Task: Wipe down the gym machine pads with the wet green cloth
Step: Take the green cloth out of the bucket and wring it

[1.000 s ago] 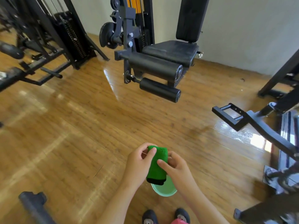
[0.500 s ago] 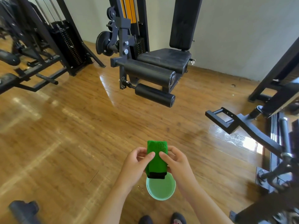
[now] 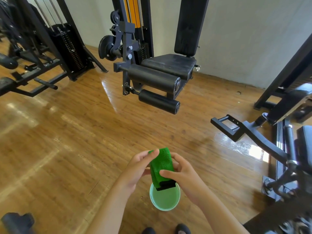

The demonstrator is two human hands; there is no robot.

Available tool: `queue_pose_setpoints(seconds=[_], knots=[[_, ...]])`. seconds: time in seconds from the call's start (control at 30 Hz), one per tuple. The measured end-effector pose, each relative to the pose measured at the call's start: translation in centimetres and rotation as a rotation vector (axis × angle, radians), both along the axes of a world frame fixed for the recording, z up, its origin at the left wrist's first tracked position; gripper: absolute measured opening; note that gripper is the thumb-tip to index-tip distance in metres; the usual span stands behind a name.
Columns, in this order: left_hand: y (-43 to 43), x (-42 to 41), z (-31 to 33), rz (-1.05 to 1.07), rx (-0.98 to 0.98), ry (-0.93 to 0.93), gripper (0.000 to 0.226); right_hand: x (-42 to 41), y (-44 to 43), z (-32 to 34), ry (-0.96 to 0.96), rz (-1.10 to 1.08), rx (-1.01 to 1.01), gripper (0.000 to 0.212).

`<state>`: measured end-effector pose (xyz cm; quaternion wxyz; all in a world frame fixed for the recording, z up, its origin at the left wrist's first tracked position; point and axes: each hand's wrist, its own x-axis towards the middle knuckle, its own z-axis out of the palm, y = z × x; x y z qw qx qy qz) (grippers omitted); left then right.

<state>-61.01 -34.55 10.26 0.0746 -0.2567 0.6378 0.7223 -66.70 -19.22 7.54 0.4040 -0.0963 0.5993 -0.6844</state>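
- The green cloth [image 3: 162, 166] is held folded into a thick upright wad between both hands, directly above a pale green bowl [image 3: 166, 200] that stands on the wooden floor [image 3: 67, 141].
- The cloth's upper corner is pinched by the left hand [image 3: 136, 169], with the thumb on top and the fingers curled behind.
- The cloth's lower half is gripped by the right hand [image 3: 184, 176], with the thumb pressed on the front face and the fingers wrapped round the back.
- The cloth is judged soft, limp and light, though made heavier by water. It is likely to drip and to sag or unfold if it is held by one corner only.
- A dark hemmed edge is seen at the bottom of the fold, just over the bowl's rim.
- For wiping, the wad is best taken across its middle, so that a broad flat face can be pressed on the pads.
- The seat pad [image 3: 168, 63], back pad [image 3: 189, 26] and two roller pads [image 3: 152, 78] are well apart from the hands, across the floor, and no wiping contact is made yet.
- The vinyl looks smooth, so the wet cloth is expected to glide easily.
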Motion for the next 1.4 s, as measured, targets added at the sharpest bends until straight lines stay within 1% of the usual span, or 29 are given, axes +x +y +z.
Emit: queue_pose_setpoints(seconds=[0.07, 0.17, 0.2, 0.27, 0.33, 0.4, 0.43, 0.47, 0.5, 0.53, 0.57, 0.6, 0.63, 0.67, 0.73, 0.77, 0.8, 0.9, 0.97, 1.07, 1.13, 1.23, 1.3, 1.33, 1.4], knots=[[-0.5, -0.4, 0.2, -0.007, 0.039, -0.019, 0.036, 0.1, 0.0, 0.1, -0.051, 0.017, 0.001, 0.044], [-1.0, -1.0, 0.1, 0.114, 0.077, -0.027, 0.027, 0.3, -0.2, -0.1, -0.090, 0.022, 0.043, 0.050], [-1.1, -1.1, 0.0, 0.166, 0.120, -0.021, 0.025, 0.3, -0.3, -0.2, -0.076, 0.029, 0.046, 0.053], [-1.4, -1.1, -0.2, 0.228, 0.239, -0.007, 0.026, 0.4, -0.5, -0.4, -0.041, 0.025, 0.024, 0.054], [-1.4, -0.9, -0.1, 0.249, 0.374, 0.002, 0.026, 0.2, -0.4, -0.4, -0.027, -0.009, -0.021, 0.048], [-1.2, -0.7, -0.1, 0.295, 0.437, 0.007, 0.019, -0.2, -0.3, -0.2, -0.004, -0.013, -0.068, 0.043], [-1.0, -0.7, -0.3, 0.319, 0.399, 0.015, 0.012, -0.4, -0.3, -0.1, 0.014, -0.004, -0.086, 0.041], [-0.8, -0.6, -0.3, 0.324, 0.291, 0.024, 0.007, -0.5, -0.3, -0.1, 0.033, 0.000, -0.094, 0.037], [-0.6, -0.4, -0.3, 0.307, 0.118, 0.037, 0.005, -0.5, -0.4, 0.0, 0.044, -0.004, -0.096, 0.035], [-0.5, -0.2, -0.2, 0.275, -0.063, 0.065, 0.007, -0.6, -0.4, 0.0, 0.047, -0.013, -0.095, 0.032], [-0.4, 0.0, 0.0, 0.242, -0.200, 0.107, 0.011, -0.6, -0.4, 0.0, 0.045, -0.023, -0.098, 0.030], [-0.3, 0.3, 0.2, 0.203, -0.268, 0.148, 0.012, -0.6, -0.4, 0.0, 0.046, -0.035, -0.104, 0.028], [-0.2, 0.5, 0.6, 0.144, -0.269, 0.181, 0.014, -0.6, -0.5, 0.0, 0.051, -0.049, -0.114, 0.027], [0.1, 0.8, 0.9, 0.064, -0.238, 0.194, 0.023, -0.6, -0.5, 0.1, 0.060, -0.064, -0.123, 0.027], [0.7, 1.2, 0.8, -0.064, -0.188, 0.181, 0.051, -0.7, -0.7, 0.4, 0.089, -0.088, -0.125, 0.028], [1.0, 1.3, 0.6, -0.071, -0.179, 0.170, 0.058, -0.7, -0.8, 0.5, 0.108, -0.096, -0.120, 0.028], [1.1, 1.2, 0.4, -0.048, -0.172, 0.166, 0.060, -0.6, -1.0, 0.6, 0.121, -0.096, -0.113, 0.027], [0.6, 1.0, 0.1, 0.032, -0.156, 0.179, 0.061, -0.1, -1.4, 0.6, 0.094, -0.045, -0.095, 0.022], [0.2, 1.1, -0.1, 0.039, -0.123, 0.171, 0.059, 0.2, -1.4, 0.5, 0.079, -0.038, -0.051, 0.026], [0.2, 1.3, -0.3, 0.044, -0.057, 0.148, 0.046, 0.4, -1.4, 0.4, 0.186, -0.113, 0.070, 0.021], [0.1, 1.1, -0.5, 0.036, -0.006, 0.146, 0.041, 0.6, -1.2, 0.3, 0.232, -0.192, 0.064, 0.016], [0.0, 1.0, 0.0, 0.003, 0.097, 0.158, 0.038, 0.8, -1.1, 0.1, 0.196, -0.340, 0.002, 0.022], [0.1, 0.8, 0.0, 0.003, 0.120, 0.153, 0.036, 1.0, -1.3, 0.1, 0.171, -0.385, -0.012, 0.022], [0.3, 0.7, -0.1, 0.034, 0.126, 0.150, 0.036, 1.2, -1.4, 0.2, 0.151, -0.395, -0.011, 0.024], [1.0, 0.6, -0.5, 0.125, 0.168, 0.158, 0.044, 1.6, -1.9, 0.3, 0.071, -0.379, -0.014, 0.035]])
